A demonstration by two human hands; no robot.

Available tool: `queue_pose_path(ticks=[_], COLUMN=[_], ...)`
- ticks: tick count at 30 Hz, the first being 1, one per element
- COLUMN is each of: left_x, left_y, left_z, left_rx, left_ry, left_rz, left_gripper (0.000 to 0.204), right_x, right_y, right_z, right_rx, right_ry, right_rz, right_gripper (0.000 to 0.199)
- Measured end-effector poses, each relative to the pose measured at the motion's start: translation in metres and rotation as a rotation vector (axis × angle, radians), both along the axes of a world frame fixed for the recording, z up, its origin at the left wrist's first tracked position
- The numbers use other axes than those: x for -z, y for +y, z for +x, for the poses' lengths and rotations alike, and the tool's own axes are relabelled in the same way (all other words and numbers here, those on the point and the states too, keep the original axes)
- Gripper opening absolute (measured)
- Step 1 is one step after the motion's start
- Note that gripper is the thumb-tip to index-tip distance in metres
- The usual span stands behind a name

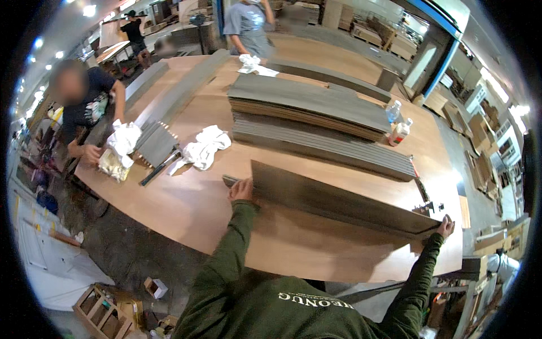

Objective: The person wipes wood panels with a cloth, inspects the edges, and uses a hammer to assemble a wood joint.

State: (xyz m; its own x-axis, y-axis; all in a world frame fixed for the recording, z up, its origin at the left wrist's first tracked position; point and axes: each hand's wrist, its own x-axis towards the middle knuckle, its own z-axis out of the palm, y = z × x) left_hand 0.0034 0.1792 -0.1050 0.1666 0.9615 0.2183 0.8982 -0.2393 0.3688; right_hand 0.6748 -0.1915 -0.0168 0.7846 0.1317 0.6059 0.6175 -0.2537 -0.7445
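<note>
A long dark grey-brown board point(339, 198) spans the space between my hands, tilted up on its long edge above the near part of the wooden table point(316, 248). Fingers of my left hand point(241, 190) are closed around its left end, where the tip of a narrow strip point(228, 179) pokes out beside them. At the far right corner of the board, my right hand point(446, 227) grips the end. Close behind that corner lie small dark hardware pieces point(430, 209). Beyond the board rests a row of grey slats point(322, 148), with a stack of grey panels point(307, 104) behind it.
White cloths point(206, 146), a hammer point(161, 168) and small grey pieces point(157, 144) lie at the left. Two bottles point(400, 133) stand right of the stack. A co-worker point(84, 104) handles a cloth at the left edge; another person point(247, 28) stands across the table.
</note>
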Motion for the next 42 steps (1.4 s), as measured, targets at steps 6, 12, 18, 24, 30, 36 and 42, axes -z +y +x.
queue_pose_path(ticks=[6, 12, 18, 24, 30, 36, 42], left_x=[0.000, 0.018, -0.007, -0.048, 0.028, 0.034, 0.100], left_y=[0.012, 0.111, 0.113, 0.106, 0.120, 0.115, 0.162], left_z=[-0.017, -0.048, -0.065, -0.040, -0.074, -0.053, -0.109], left_rx=[0.143, 0.171, 0.222, 0.114, 0.117, 0.070, -0.060], left_ry=[0.064, -0.659, -0.508, -0.430, -0.636, -0.874, -0.766], left_rz=[-0.080, -0.841, -0.068, -0.077, -0.272, -0.383, -0.720], left_gripper=[0.038, 0.031, 0.023, 0.027, 0.020, 0.021, 0.020], right_x=[0.014, 0.028, 0.008, 0.003, 0.004, 0.004, 0.006], right_y=[-0.002, -0.021, 0.015, 0.010, 0.024, 0.000, 0.030], right_z=[-0.001, 0.003, -0.028, -0.036, -0.035, -0.029, -0.036], right_rx=[0.073, 0.247, 0.263, 0.262, 0.226, 0.277, 0.232], right_ry=[-0.037, -0.113, -0.203, -0.252, -0.204, -0.241, -0.216], right_rz=[0.067, -0.042, 0.035, -0.011, 0.025, 0.036, 0.117], right_gripper=[0.024, 0.019, 0.016, 0.016, 0.016, 0.019, 0.017])
